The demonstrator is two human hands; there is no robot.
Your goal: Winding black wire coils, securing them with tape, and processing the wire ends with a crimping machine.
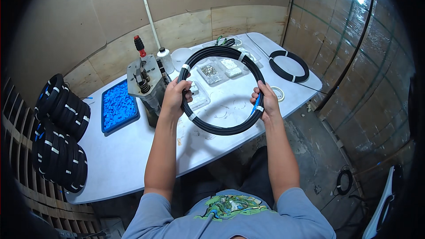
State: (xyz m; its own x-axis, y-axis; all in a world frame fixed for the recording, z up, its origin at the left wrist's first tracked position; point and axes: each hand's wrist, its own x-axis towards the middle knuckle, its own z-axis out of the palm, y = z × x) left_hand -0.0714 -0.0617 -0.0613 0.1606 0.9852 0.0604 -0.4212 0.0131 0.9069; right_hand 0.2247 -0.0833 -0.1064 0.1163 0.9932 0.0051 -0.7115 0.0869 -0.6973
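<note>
A coil of black cable (222, 130), bound with several white tape bands, is held up above the table's near side. My left hand (177, 95) grips its left side, fingers wrapped round the cable. On the opposite side my right hand (268, 99) is closed round the coil, beside a white band and a short blue piece (256, 104) on the cable. Behind the coil, clear plastic trays of small parts (211, 73) show partly through its ring. Left of my left hand stands a metal bench press (148, 79) with a red and black handle.
On the white table (119, 163) are a blue tray (105, 128) of small blue pieces, a white bottle (165, 60), a tape roll (278, 93) and another black coil (288, 79). Stacked coils (62, 155) stand at the left end. A small coil (344, 182) lies on the floor.
</note>
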